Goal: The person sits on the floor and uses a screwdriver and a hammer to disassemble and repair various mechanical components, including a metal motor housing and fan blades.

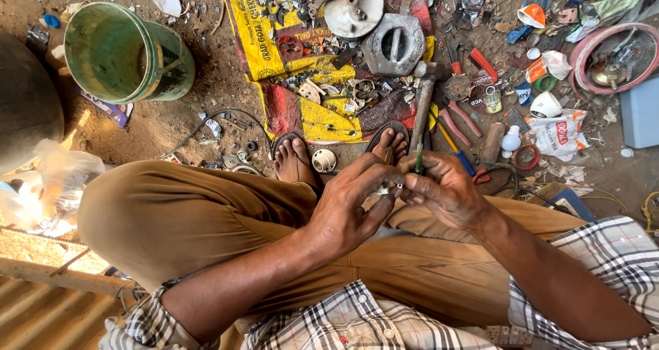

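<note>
Checked shirt sleeves are framing the bottom of the frame, and just above them both hands are meeting over the tan-trousered knees, centre of the picture. Between them a small pale metal part (pixel 379 190) is being pinched; its exact shape is too small to tell. The left hand (pixel 350 206) is curling its fingers closed around this part, thumb pressing from above. The right hand (pixel 443 188) is closing its grip on a thin green-handled tool (pixel 419 159), probably a small screwdriver, held upright with the tip pointing down toward the part.

Judging by this, the fitting or loosening of something on the part is under way; the next move is likely calling for a steady hold with the left hand while the tool is being seated squarely.

Beyond the hands, two sandalled feet are resting on the dirt floor, with a small white round cap (pixel 324 160) lying between them. Further up, a wooden-handled hammer (pixel 423 103) is lying near red-handled pliers (pixel 458 120), right of centre. A yellow and red printed sack (pixel 274 41) is spreading across the top centre, carrying scrap metal bits and a grey hexagonal casting (pixel 394 44). A green plastic bucket (pixel 123 54) is lying tipped in the upper left.
</note>
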